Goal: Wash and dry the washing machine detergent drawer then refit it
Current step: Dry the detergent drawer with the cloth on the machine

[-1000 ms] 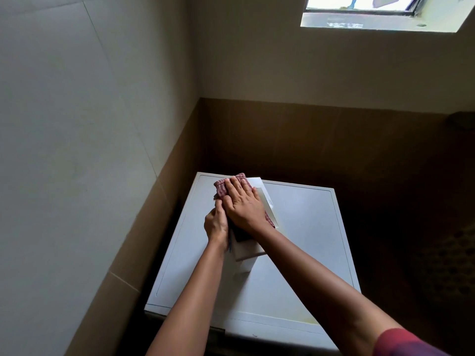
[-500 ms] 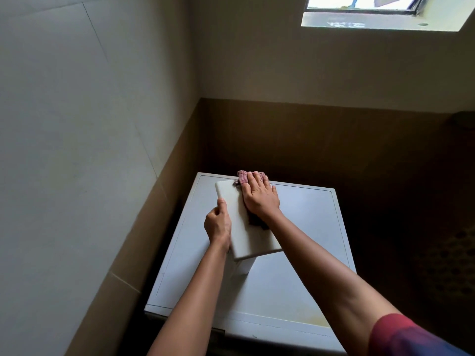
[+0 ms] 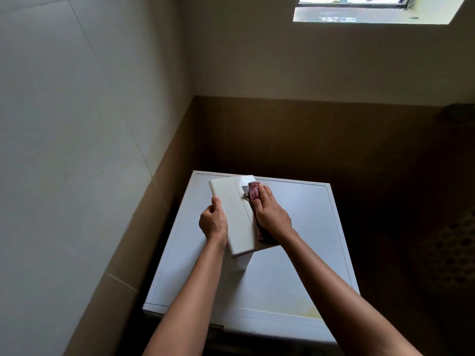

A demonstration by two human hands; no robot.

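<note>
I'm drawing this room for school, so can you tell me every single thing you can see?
washing machine: one, white, in the corner, seen from above
detergent drawer: one, white, tilted over the machine's top
cloth: one, red striped, on the drawer's right side
window: one, bright, top right
walls: two, pale above and brown below, meeting behind the machine
left hand: one, grips the drawer's left edge
right hand: one, presses the cloth against the drawer
</note>
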